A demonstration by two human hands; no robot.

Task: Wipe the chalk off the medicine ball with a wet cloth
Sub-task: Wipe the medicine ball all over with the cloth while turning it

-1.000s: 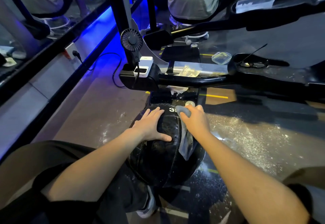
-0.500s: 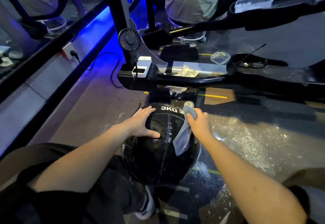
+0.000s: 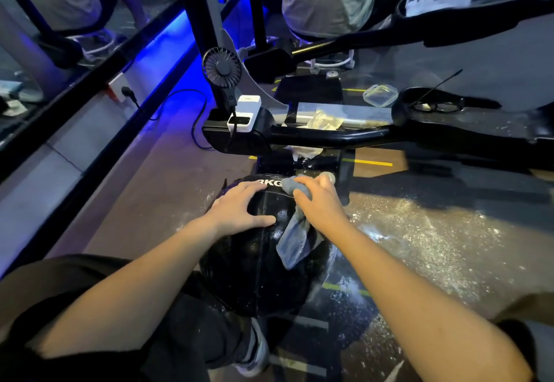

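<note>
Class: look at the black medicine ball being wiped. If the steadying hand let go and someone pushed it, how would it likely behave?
The medicine ball is round, so it would probably roll; the left hand lies flat on top of it. Its "3KG" print suggests it is heavy to lift. Its surface looks glossy under the cloth the right hand holds, so possibly slippery.

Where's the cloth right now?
Head view, centre: the grey cloth lies on the medicine ball's upper right, gripped under the right hand, beside the left hand.
</note>
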